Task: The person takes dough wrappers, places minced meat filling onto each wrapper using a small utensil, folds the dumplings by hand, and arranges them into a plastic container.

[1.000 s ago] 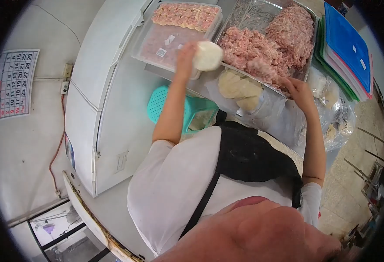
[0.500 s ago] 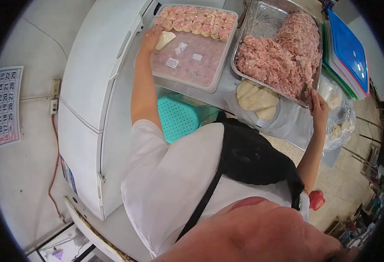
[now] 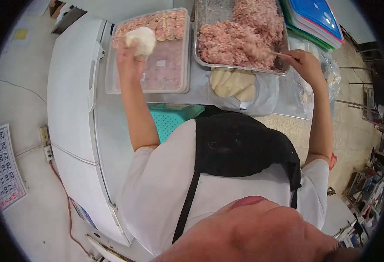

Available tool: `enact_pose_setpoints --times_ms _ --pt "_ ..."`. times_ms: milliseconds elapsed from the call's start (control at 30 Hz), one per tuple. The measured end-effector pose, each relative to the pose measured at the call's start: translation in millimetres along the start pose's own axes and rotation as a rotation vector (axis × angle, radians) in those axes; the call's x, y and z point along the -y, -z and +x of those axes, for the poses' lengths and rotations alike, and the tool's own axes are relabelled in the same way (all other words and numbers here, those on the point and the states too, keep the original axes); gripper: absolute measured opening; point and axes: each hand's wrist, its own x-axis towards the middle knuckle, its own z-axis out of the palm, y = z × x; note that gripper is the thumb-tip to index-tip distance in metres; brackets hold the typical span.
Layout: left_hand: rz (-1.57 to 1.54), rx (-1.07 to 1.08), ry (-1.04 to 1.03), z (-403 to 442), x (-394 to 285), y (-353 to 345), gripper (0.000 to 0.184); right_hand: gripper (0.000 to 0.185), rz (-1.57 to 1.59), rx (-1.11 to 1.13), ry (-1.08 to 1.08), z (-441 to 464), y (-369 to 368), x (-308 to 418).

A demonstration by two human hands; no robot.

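My left hand (image 3: pixel 130 63) is raised over a clear plastic container (image 3: pixel 184 52), with a pale dough wrapper (image 3: pixel 142 40) resting against its fingers. Rows of meat-filled dumplings (image 3: pixel 170 24) line the far part of that container, and more pink rows show through a cover nearer me. To the right, my right hand (image 3: pixel 306 65) grips a thin utensil (image 3: pixel 280 54) at the near right corner of a metal tray (image 3: pixel 240 67). The utensil's far end is blurred against the ground meat (image 3: pixel 231 43). A stack of round dough wrappers (image 3: pixel 231 83) lies on plastic just below the tray.
Blue, pink and green plastic lids (image 3: pixel 316 17) are piled beyond the tray's right side. Clear plastic bags (image 3: pixel 331 72) lie on the table's right end. A white refrigerator (image 3: pixel 72 91) stands at the left, and a turquoise basket (image 3: pixel 168 118) sits under the table edge.
My left hand has lifted the wrapper off the container and turned it up. My right hand has moved the utensil further into the meat. The whole view has shifted and turned.
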Motion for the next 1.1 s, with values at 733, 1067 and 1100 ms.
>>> enact_pose_setpoints --times_ms 733,1067,1100 --pt "-0.853 0.185 0.466 -63.2 112.2 -223.1 0.037 0.037 0.975 -0.054 -0.267 2.4 -62.3 10.0" --pt "-0.779 0.033 0.450 -34.3 113.4 -175.9 0.071 0.028 0.073 -0.132 0.057 -13.7 -16.5 57.5" --pt "-0.724 0.038 0.437 -39.6 100.4 -179.8 0.071 0.029 0.043 -0.108 0.083 -11.2 -20.5 56.5"
